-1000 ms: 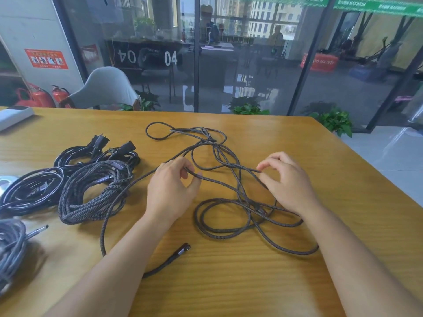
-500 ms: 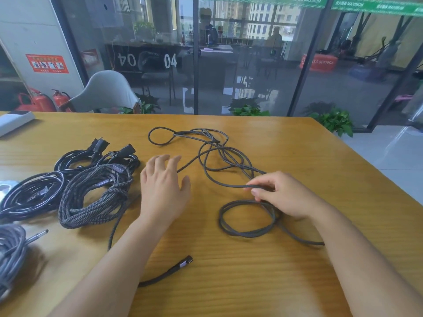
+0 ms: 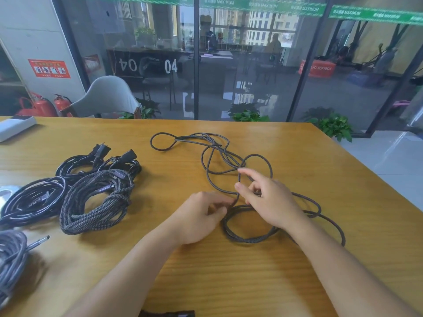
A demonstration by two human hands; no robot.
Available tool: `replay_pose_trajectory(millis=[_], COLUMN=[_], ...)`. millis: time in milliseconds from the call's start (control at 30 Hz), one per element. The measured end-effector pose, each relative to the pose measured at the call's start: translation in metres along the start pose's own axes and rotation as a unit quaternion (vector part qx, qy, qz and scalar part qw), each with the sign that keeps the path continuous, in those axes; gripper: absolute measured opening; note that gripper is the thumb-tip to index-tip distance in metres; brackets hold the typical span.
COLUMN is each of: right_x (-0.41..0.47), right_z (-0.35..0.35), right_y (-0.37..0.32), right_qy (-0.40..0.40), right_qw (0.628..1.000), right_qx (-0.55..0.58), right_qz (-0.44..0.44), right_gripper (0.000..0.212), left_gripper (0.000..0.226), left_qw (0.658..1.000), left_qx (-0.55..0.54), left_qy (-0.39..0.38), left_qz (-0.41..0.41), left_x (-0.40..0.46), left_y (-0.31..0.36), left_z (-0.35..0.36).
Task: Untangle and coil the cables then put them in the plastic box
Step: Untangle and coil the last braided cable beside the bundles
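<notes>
A long dark braided cable [image 3: 249,239] lies in loose loops across the middle of the wooden table [image 3: 229,282], with a small round coil forming near me. My left hand [image 3: 201,219] pinches a strand at the coil's left side. My right hand [image 3: 267,200] rests over the coil's top, thumb and fingers curled round a strand, index finger stretched out. The cable's far loops reach toward the table's back. The plastic box is not in view.
Coiled cables lie at the left: a grey braided bundle [image 3: 98,200], black power cords with plugs [image 3: 100,161], another black coil [image 3: 32,200] and a grey coil [image 3: 11,259] at the edge. A white device [image 3: 16,125] sits far left. Glass wall behind.
My left hand has moved right from beside the braided bundle and taken hold of the cable. My right hand has shifted up over the coil. The view has tilted upward.
</notes>
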State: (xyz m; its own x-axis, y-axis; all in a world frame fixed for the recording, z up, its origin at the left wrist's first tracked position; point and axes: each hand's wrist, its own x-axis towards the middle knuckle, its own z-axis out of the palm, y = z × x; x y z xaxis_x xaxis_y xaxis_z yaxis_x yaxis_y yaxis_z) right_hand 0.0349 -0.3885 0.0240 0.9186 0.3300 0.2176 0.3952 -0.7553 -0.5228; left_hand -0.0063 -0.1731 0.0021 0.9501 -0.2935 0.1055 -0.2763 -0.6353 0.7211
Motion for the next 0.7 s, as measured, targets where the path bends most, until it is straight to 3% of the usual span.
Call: replay_pose_trajectory(millis=[67, 200, 300, 433, 700], right_x=[0.0, 0.002, 0.002, 0.002, 0.005], right_z=[0.004, 0.007, -0.001, -0.024, -0.047], right_y=[-0.005, -0.004, 0.005, 0.027, 0.067], right_qy=[-0.004, -0.015, -0.039, -0.092, -0.058], right_qw=[1.0, 0.999, 0.999, 0.996, 0.997], right_qx=[-0.024, -0.032, -0.013, -0.016, 0.005], right_qz=[-0.015, -0.009, -0.002, -0.001, 0.056], right_gripper=[0.045, 0.016, 0.03, 0.044, 0.056], left_gripper=[0.033, 0.031, 0.024, 0.022, 0.05], left_qw=[1.0, 1.0, 0.994, 0.983, 0.979], left_qx=[-0.007, -0.011, 0.021, 0.032, 0.074], left_qy=[-0.02, 0.014, 0.104, 0.166, 0.164], left_qz=[0.011, 0.008, -0.015, -0.066, -0.092], left_x=[0.0, 0.0, 0.002, 0.001, 0.003], left_y=[0.002, 0.004, -0.004, -0.013, -0.02], left_z=[0.0, -0.005, -0.012, -0.018, -0.011])
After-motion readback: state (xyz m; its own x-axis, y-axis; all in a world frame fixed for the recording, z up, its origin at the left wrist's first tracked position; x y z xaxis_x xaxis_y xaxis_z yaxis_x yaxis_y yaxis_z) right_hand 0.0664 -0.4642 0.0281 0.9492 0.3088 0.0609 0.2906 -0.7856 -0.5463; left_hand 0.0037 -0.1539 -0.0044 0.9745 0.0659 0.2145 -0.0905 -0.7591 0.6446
